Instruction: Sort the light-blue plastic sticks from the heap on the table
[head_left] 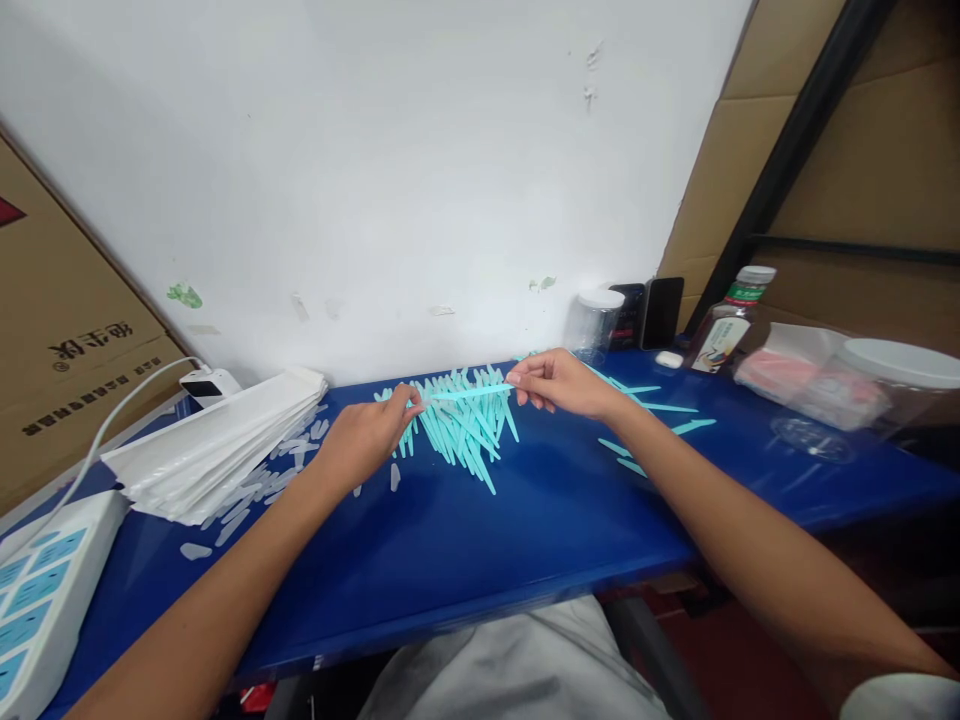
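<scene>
A slim turquoise plastic stick [471, 391], shaped like an eyebrow razor, spans level between my two hands above a pile. My right hand [551, 382] pinches its right end between thumb and fingers. At the other end, my left hand [379, 430] is closed with thumb and forefinger on a small translucent piece that looks like a cap; the fingers partly hide it. I cannot tell whether the cap is fully on the stick. Beneath and behind lies the heap of similar turquoise sticks [469, 440], many with pale tips.
Loose translucent caps [247, 492] lie at left beside white plastic sleeves [225, 440] and a power strip [56, 590]. More turquoise sticks [671, 407] are scattered at right. Behind them stand a clear jar [592, 325], phones [663, 312], a bottle [724, 325] and a larger container [892, 380].
</scene>
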